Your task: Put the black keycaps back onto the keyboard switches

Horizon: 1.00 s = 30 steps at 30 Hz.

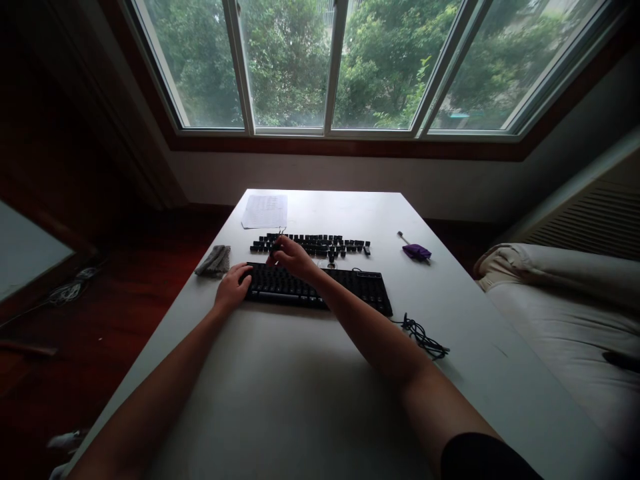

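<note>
A black keyboard (350, 283) lies on the white table. My left hand (233, 285) holds its left end, fingers along the back corner and thumb on the near side. Above the keyboard's left part, my right hand (293, 258) is closed in a pinch on a small tool with thin wire prongs, apparently a wire keycap puller (281, 232). The prongs stick up past the fingers; the rest of the tool is hidden by the hand. Behind the keyboard, loose black keycaps (320, 244) stand in rows, partly covered by my right hand.
A grey cloth (214, 261) lies left of the keyboard, a printed paper sheet (266, 211) at the back left. On the right are a purple cloth-like item (417, 252), a thin brush-like stick (403, 237) and a bundled black cable (424, 339). A pale couch (545, 307) stands beyond the table's right edge.
</note>
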Available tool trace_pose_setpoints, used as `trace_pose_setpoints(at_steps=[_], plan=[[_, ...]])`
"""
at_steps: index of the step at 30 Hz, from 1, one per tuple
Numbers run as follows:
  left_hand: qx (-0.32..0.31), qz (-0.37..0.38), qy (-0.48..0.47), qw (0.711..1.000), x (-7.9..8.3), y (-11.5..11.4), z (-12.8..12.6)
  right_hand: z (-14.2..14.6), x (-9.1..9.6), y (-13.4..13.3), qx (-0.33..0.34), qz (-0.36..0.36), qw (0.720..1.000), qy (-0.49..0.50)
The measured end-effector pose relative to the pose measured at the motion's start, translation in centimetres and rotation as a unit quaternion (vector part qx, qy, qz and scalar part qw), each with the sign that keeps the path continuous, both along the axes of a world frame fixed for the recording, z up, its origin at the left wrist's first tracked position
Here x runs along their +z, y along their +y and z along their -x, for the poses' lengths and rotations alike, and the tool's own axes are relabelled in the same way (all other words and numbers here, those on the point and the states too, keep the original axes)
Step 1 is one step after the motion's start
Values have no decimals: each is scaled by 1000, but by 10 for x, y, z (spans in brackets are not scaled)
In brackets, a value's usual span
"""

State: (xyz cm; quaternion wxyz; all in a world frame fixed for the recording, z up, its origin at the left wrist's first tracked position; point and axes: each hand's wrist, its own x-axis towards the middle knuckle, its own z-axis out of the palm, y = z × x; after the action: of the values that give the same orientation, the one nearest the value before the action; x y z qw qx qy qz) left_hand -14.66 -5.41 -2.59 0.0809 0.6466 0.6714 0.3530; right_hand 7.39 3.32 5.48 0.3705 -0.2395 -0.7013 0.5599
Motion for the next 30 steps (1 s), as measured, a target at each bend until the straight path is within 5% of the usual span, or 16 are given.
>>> trace_pose_setpoints(at_steps=[4,8,14,19,24,30], plan=[[-17,27,-80,996,1,-1,18,19,6,-10,33,1,999,6],[3,31,-54,998,5,-6,28,44,8,-16,54,40,997,34],[-114,96,-44,988,16,-11,46,57,-5,-18,-15,35,999,-7],[-187,112,-65,974,19,-12,54,46,-28,-11,14,52,999,-11],[-185,105,-74,974,12,-12,54,40,-35,-8,56,104,992,40],[-144,76,-80,983,7,-13,43,53,-36,-18,15,13,998,59]])
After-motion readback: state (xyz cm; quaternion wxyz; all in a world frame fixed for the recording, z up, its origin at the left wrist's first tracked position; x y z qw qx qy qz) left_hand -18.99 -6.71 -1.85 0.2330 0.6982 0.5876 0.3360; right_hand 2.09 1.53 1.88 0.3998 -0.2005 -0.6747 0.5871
